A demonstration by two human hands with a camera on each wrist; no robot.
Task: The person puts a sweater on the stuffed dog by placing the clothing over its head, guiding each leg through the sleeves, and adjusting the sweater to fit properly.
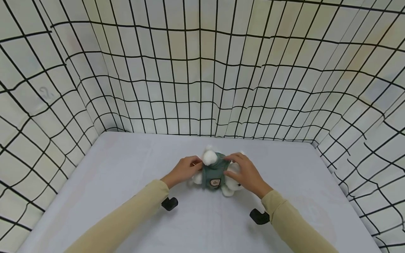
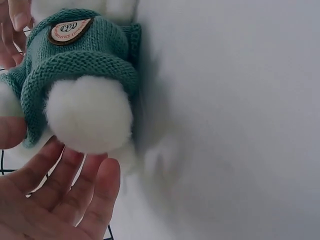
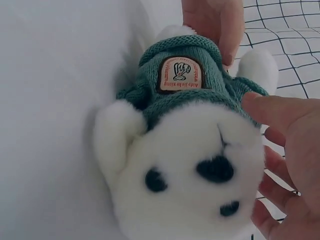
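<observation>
A white plush bear (image 1: 209,174) in a teal knitted sweater lies on its side on the white tabletop, its head to the right. An oval-ended patch (image 3: 181,73) decorates the sweater. My left hand (image 1: 184,170) holds the lower end, thumb on one side and fingers beneath a white limb (image 2: 90,115). At the other end my right hand (image 1: 246,172) grips the bear, its thumb (image 3: 260,105) on the sweater near the neck and its fingers behind the head. Dark eyes and nose show on the face (image 3: 185,135) in the right wrist view.
The white tabletop (image 1: 133,154) spreads around the bear. Black grid netting (image 1: 199,82) lines the pale walls at the back and both sides. Black wrist devices (image 1: 169,203) sit by both yellow sleeves.
</observation>
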